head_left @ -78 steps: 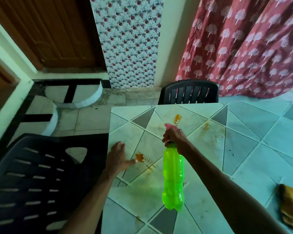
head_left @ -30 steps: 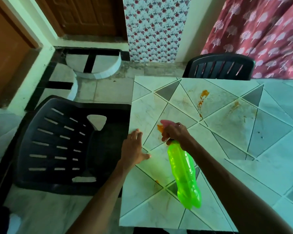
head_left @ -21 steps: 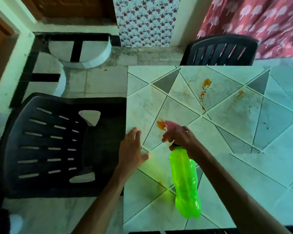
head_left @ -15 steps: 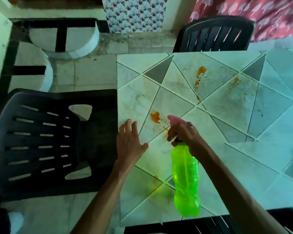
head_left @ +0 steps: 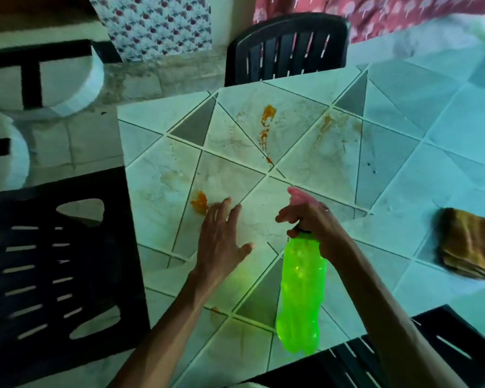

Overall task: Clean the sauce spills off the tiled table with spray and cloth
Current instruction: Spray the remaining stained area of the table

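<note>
A left hand (head_left: 221, 242) is spread on the pale triangular-tiled table (head_left: 437, 113) near its left edge, fingertips just beside an orange sauce blotch (head_left: 199, 203) on their left. To its right, a right hand (head_left: 311, 222) grips the neck of a green plastic spray bottle (head_left: 301, 298), whose body hangs toward the near edge. Farther back on the tabletop lies an orange sauce streak (head_left: 266, 119), with a fainter orange smear (head_left: 325, 124) to its right. A folded brown cloth (head_left: 471, 245) lies on the table well to the right. One black slatted plastic chair (head_left: 39, 275) stands left of the table, a second black chair (head_left: 286, 46) behind its far edge, and a third black chair (head_left: 445, 357) at the near right.
</note>
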Tool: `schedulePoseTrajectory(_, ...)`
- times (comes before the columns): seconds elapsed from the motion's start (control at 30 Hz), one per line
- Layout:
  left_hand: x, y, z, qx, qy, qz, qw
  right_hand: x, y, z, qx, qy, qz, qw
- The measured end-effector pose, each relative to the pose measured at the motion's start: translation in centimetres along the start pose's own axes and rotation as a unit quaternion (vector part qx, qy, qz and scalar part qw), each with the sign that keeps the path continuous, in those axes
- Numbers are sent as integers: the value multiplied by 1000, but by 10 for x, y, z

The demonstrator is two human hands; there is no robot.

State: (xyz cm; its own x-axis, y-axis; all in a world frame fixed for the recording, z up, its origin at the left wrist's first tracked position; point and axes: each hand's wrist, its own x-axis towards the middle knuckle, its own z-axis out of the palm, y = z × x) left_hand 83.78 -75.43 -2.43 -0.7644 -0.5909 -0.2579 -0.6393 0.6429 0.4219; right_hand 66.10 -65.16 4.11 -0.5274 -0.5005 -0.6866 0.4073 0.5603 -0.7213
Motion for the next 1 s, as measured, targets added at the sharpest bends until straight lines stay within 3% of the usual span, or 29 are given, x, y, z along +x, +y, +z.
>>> schedulePoseTrajectory(0.23, 18, 41, 28, 12, -45, 70, 996, 6, 10, -50, 32, 39, 42, 998)
schedulePoseTrajectory(0.8, 25, 60, 35, 64, -41, 33, 997, -21, 17, -161, 214, 175, 60, 959)
schedulePoseTrajectory(1.0, 19, 61, 39, 75, -30, 33, 996, -40, 41, -162, 199, 140, 65, 968)
